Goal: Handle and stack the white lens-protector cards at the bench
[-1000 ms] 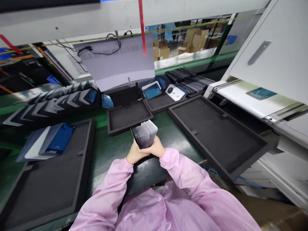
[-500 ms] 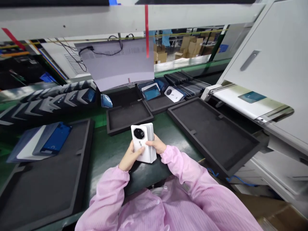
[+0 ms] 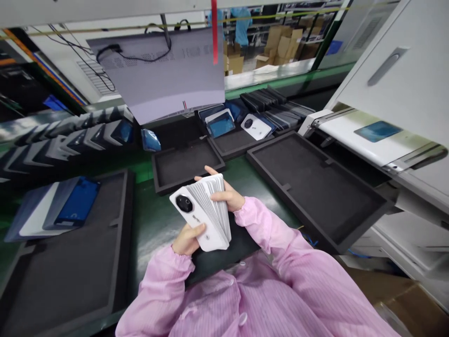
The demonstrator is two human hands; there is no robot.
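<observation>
Both hands hold a fanned stack of thin white phone-back sheets (image 3: 210, 213) above the green work surface (image 3: 149, 224). The front sheet shows a black round camera print at its upper left and small dark marks below it. My left hand (image 3: 188, 238) is closed on the stack's lower left, thumb pressed on the front sheet. At the right, my right hand (image 3: 229, 193) grips the fanned edges with its thumb in front; some of its fingers stretch out behind the stack. The left hand's other fingers are hidden behind the sheets.
Black foam trays lie left (image 3: 121, 252), ahead (image 3: 187, 161) and right (image 3: 315, 187). Blue and white sheets (image 3: 59, 206) rest on the left tray. Rows of dark sheets (image 3: 70, 145) stand behind it. A white conveyor (image 3: 351, 135) carries a blue sheet at the right.
The stack was nearly squared up; now it is spread into a fan, its front sheet tilted to the left. The right hand's fingers have stretched out behind it. The camera view has shifted slightly.
</observation>
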